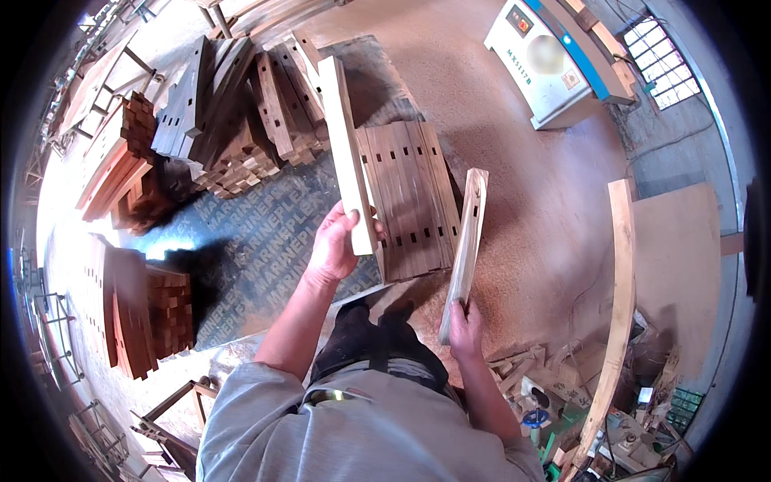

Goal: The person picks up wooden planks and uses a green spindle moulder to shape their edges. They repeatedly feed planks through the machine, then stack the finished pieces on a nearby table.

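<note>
My left hand (pixel 336 243) is closed round the lower end of a pale wooden board (pixel 343 136), which points up and away from me. Its plain, light face is turned toward me. In my right hand (pixel 466 328) is the near end of a slotted wooden board (pixel 468 233), tilted outward, with small dark mortise slots near its far end. Between and beyond the two boards lies a neat stack of brown slotted boards (pixel 409 189), with a row of slots along each end. The pale board overlaps the left edge of this stack in view.
Stacks of slotted boards (pixel 277 104) and more timber (pixel 120 161) stand on a printed dark sheet (pixel 265 233) to the left. A white and blue machine (pixel 546 64) is at far right. Nearer, a long pale plank (pixel 618 297) rises beside scrap wood (pixel 570 369).
</note>
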{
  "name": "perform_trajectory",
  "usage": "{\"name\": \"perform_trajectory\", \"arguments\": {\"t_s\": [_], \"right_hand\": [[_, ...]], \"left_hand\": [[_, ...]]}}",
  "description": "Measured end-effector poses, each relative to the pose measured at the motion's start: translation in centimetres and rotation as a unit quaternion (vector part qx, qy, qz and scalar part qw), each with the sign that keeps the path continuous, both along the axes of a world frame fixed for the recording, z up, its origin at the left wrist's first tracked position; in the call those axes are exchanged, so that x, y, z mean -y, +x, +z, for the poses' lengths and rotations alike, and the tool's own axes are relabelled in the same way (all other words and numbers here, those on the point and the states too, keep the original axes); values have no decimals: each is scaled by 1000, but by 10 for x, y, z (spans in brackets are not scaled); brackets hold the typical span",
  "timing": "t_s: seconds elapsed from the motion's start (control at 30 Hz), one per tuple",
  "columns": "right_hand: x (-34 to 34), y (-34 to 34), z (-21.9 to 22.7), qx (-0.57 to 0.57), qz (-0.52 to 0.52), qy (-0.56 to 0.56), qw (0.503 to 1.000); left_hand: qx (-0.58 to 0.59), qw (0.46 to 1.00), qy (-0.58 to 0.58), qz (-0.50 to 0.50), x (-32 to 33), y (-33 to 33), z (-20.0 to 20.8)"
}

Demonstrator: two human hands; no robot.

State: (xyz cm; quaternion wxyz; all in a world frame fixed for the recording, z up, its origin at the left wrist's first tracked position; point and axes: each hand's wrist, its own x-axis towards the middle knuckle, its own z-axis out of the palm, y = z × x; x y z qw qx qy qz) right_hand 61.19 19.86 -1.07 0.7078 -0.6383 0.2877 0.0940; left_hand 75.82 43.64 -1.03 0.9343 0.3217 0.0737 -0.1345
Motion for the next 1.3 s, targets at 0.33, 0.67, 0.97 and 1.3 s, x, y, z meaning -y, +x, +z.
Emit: {"name": "perform_trajectory", "arguments": {"t_s": [0.33,0.67,0.97,1.3], "right_hand": [[0,1,2,-3,28,-21,999],[-1,7,0,-20,65,-8,998],[3,12,-3,-21,84,-28,996],[-1,16,4,-18,95,-25,995]], "left_hand": [[-91,987,-125,34,-5,-28,-14],[-83,966,-244,-20,-2,-38,-25],[-104,931,-347,-43,-3,-44,-24],[-79,882,-453,-99,4,-51,-18]]}}
